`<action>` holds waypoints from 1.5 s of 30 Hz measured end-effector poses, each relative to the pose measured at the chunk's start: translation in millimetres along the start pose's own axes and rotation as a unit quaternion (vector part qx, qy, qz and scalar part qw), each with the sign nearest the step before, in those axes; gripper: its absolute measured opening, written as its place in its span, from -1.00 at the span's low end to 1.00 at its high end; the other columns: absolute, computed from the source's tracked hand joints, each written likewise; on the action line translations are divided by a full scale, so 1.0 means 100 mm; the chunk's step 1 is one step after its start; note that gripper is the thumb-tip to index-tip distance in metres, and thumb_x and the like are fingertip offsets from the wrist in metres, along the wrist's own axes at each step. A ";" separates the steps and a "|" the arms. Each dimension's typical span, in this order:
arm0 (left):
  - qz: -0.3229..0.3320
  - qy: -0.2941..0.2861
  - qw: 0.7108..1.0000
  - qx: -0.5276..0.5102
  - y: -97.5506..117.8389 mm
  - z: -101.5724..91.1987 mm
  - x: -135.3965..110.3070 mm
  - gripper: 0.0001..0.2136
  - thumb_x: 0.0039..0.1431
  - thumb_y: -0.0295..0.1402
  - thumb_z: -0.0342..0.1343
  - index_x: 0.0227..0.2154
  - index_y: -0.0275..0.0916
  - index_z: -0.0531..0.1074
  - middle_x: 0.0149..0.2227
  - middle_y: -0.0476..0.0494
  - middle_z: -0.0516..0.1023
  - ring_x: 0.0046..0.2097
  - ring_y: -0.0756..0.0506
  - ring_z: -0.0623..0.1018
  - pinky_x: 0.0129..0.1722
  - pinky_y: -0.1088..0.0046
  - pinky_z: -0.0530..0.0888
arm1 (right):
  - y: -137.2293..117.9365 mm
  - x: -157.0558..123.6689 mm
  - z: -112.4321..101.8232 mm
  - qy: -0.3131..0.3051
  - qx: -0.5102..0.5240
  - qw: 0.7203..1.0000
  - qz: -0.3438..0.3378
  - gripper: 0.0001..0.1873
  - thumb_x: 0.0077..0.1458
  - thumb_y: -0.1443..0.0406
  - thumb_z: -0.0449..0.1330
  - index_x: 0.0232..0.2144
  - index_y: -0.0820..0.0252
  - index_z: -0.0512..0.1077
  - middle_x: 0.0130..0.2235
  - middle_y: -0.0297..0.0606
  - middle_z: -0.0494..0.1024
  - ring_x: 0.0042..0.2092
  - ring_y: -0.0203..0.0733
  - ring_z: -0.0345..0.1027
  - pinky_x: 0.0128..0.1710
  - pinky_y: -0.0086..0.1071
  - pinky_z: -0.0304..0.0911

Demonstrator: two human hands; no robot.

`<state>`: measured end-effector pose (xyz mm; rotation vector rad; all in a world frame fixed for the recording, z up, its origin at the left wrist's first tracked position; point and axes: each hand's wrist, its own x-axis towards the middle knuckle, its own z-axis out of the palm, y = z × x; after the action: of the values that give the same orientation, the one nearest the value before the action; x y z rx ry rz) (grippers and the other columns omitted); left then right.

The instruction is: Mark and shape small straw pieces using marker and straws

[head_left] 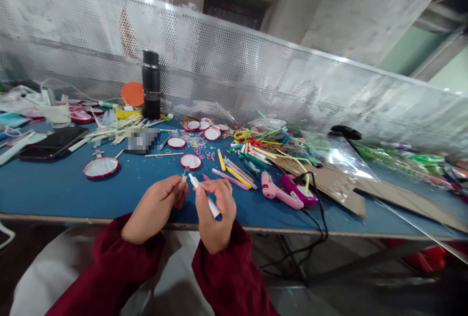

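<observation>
My right hand (218,208) grips a white marker (212,205) with a blue end, its other end slanting up toward my left hand. Between the thumb and fingers of my left hand (157,207) is a small thin stick (185,174) with a greyish upper end; its lower part is hidden. The marker's upper end is close beside the stick, and I cannot tell whether they touch. Just beyond both hands lies a round red-rimmed disc (190,161) with a pale face. A larger red-rimmed disc (101,167) rests farther left.
Several coloured pens (239,175) lie right of my hands, near a pink glue gun (280,191) and a purple device (299,190) with a black cable. A black bottle (151,87) stands by the perforated metal screen (234,62). A phone (54,142) and wooden sticks (117,128) are left.
</observation>
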<state>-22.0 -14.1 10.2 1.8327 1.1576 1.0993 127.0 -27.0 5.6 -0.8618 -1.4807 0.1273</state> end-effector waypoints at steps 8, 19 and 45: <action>-0.007 -0.001 1.000 0.006 0.02 0.00 -0.01 -0.64 0.39 -0.12 -0.19 -0.44 -0.19 0.30 -0.52 0.05 0.35 -0.43 -0.01 0.33 -0.39 0.46 0.27 | 0.01 0.00 -0.01 -0.005 0.007 1.000 -0.002 -0.88 0.16 0.41 0.15 -0.42 0.13 0.38 -0.39 -0.38 0.53 -0.28 -0.26 0.38 0.03 -0.18 0.25; -0.004 -0.002 1.000 0.007 -0.01 0.00 0.00 -0.63 0.40 -0.11 -0.19 -0.44 -0.19 0.30 -0.52 0.05 0.35 -0.43 -0.01 0.33 -0.38 0.46 0.28 | 0.02 0.00 0.00 -0.001 0.008 1.000 0.000 -0.88 0.17 0.40 0.16 -0.41 0.12 0.38 -0.39 -0.37 0.53 -0.28 -0.24 0.39 0.02 -0.19 0.28; -0.016 0.017 1.000 -0.017 0.04 0.00 0.02 -0.65 0.35 -0.11 -0.10 -0.47 -0.22 0.32 -0.56 0.06 0.31 -0.49 0.01 0.31 -0.47 0.50 0.24 | -0.03 -0.03 -0.03 -0.003 -0.029 0.998 -0.058 -0.83 0.17 0.35 0.15 -0.17 0.12 0.45 -0.34 -0.35 0.57 -0.29 -0.23 0.43 0.02 -0.15 0.21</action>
<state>-20.5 -14.1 14.7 1.7701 1.1776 1.1301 127.7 -32.2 5.1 -0.8206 -1.5431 0.0002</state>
